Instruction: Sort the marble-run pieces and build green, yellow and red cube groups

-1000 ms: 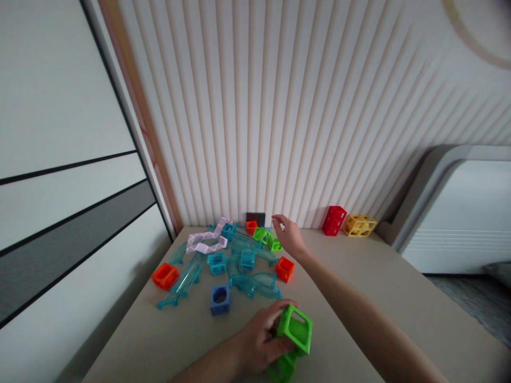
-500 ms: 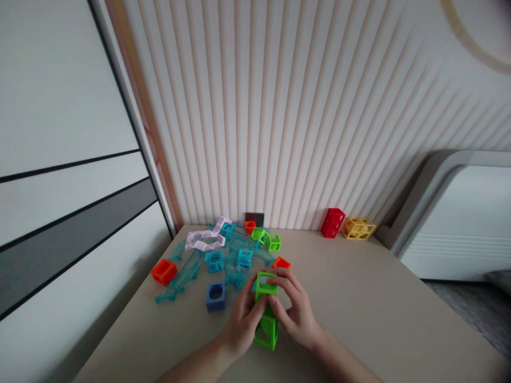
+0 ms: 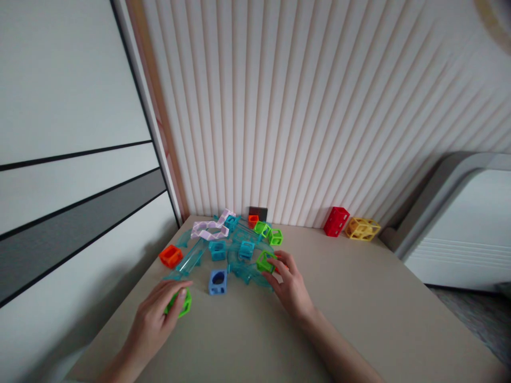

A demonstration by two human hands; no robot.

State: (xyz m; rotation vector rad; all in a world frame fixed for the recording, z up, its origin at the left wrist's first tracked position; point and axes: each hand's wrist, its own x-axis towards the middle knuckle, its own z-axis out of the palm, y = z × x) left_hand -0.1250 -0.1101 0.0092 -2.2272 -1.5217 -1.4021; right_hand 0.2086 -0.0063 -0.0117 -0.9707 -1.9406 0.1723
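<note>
My left hand point(image 3: 155, 314) is closed around a green open-frame cube block point(image 3: 184, 304) above the left front of the table. Farther right, my right hand point(image 3: 290, 284) pinches another green frame block point(image 3: 265, 261) between thumb and fingers, close to the clear teal track pieces point(image 3: 241, 272). An orange block point(image 3: 282, 269) is partly hidden behind the right hand's fingers. Between the two hands stands a blue block point(image 3: 217, 283) with a round hole. Two more green frame blocks point(image 3: 275, 236) lie just beyond the right hand.
Teal cube blocks point(image 3: 217, 250), a lilac zigzag piece point(image 3: 209, 231) and an orange block point(image 3: 171, 256) lie at the left. By the ribbed wall panel point(image 3: 275, 106) are a red block point(image 3: 336, 222), a yellow frame block point(image 3: 362, 229) and a dark box point(image 3: 258, 213).
Both hands were together on stacked green blocks. Now they are apart with one green block each, the left moved left and the right moved forward. The view has shifted slightly.
</note>
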